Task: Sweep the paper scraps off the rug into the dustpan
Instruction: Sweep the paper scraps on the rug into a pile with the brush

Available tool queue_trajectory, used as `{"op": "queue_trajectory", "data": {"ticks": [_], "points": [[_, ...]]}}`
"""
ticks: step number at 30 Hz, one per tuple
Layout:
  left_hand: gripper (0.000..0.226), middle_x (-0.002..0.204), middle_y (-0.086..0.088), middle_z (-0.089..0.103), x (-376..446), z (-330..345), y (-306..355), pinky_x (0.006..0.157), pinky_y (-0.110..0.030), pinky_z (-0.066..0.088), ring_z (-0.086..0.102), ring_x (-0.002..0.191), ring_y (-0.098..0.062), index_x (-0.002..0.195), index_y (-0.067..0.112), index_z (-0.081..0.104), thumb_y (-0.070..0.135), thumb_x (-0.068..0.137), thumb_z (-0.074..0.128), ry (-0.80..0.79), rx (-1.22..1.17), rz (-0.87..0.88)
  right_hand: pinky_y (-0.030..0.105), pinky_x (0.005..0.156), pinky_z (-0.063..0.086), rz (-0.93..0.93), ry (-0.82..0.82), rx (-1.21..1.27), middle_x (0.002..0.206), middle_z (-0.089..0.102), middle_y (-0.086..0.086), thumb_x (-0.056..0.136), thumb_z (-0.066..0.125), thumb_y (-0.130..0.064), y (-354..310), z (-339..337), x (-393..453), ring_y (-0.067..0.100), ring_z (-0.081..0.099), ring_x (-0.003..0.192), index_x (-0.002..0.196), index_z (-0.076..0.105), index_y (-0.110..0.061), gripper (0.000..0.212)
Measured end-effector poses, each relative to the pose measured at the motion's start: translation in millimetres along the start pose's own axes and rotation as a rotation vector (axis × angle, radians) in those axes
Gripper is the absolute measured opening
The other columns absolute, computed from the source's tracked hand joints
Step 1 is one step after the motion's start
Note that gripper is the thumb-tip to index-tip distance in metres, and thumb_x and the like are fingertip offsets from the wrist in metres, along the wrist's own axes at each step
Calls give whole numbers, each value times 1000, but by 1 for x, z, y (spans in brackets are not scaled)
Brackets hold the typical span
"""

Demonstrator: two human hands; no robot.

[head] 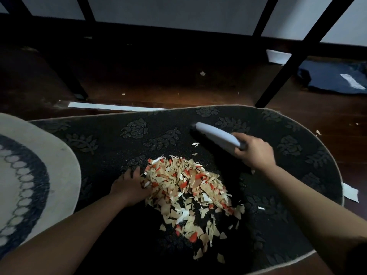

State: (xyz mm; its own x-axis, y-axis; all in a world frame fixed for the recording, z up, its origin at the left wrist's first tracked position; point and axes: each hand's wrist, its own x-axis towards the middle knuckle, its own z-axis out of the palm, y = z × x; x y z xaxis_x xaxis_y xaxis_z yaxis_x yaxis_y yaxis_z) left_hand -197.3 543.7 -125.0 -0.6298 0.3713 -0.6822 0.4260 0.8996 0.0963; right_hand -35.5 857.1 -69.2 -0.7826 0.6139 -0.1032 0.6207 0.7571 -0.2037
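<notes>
A heap of tan, white and red paper scraps (188,187) lies in the middle of a dark floral rug (139,133). My left hand (131,183) rests palm down at the heap's left edge, and scraps cover its thumb side. Whether it holds anything I cannot tell. My right hand (254,153) grips the handle end of a light grey hand brush (216,135). The brush is beyond the heap at its upper right, with dark bristles toward the rug. No dustpan shows clearly in the dim light.
A round cream and blue mat (39,155) overlaps the rug on the left. Black furniture legs (297,62) stand on the wood floor behind. A blue cloth (333,78), white paper pieces (350,192) and stray scraps (202,73) lie around.
</notes>
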Motion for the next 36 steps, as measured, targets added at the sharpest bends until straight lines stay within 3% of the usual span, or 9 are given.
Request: {"op": "queue_trajectory", "data": {"ticks": [6, 13, 19, 25, 31, 36], "points": [[99, 160, -11, 5, -2, -1, -1, 117, -42, 23, 14, 147, -33, 154, 22, -3, 73, 83, 43, -12, 5, -6, 28, 67, 51, -251, -69, -35, 111, 66, -10, 86, 58, -29, -46, 22, 0, 16, 64, 89, 128, 51, -43, 44], [95, 161, -9, 4, -2, -3, 3, 117, -42, 23, 14, 147, -33, 154, 22, -3, 68, 86, 45, -25, -9, -5, 31, 69, 55, -425, -51, -4, 116, 65, -14, 83, 63, -29, -37, -7, -18, 12, 65, 94, 130, 52, -41, 50], [97, 160, -10, 8, -1, -1, 2, 116, -43, 25, 18, 145, -34, 154, 22, -1, 72, 83, 44, -6, -24, 9, 34, 71, 55, -265, 73, 70, 115, 67, -10, 80, 65, -23, -20, -27, -5, 18, 66, 94, 126, 55, -42, 51], [97, 161, -10, 6, -1, 0, 1, 117, -44, 24, 16, 146, -34, 154, 23, -2, 72, 84, 44, -13, -21, 13, 31, 70, 47, -88, -18, -34, 116, 66, -7, 85, 61, -32, -23, -1, 16, 22, 64, 98, 126, 51, -45, 44], [96, 161, -10, 5, -1, 1, 1, 117, -44, 24, 16, 146, -34, 154, 23, -3, 71, 85, 43, -23, -10, 4, 28, 67, 50, -288, -104, -51, 113, 65, -12, 86, 58, -31, -49, 17, 2, 15, 64, 92, 128, 50, -45, 45], [95, 161, -11, 5, -3, -1, 4, 117, -44, 25, 16, 146, -34, 154, 21, -3, 69, 86, 43, -17, 3, 11, 30, 69, 53, -379, -58, 22, 117, 65, -14, 84, 61, -26, -49, -2, -12, 13, 64, 95, 129, 52, -43, 49]]}}
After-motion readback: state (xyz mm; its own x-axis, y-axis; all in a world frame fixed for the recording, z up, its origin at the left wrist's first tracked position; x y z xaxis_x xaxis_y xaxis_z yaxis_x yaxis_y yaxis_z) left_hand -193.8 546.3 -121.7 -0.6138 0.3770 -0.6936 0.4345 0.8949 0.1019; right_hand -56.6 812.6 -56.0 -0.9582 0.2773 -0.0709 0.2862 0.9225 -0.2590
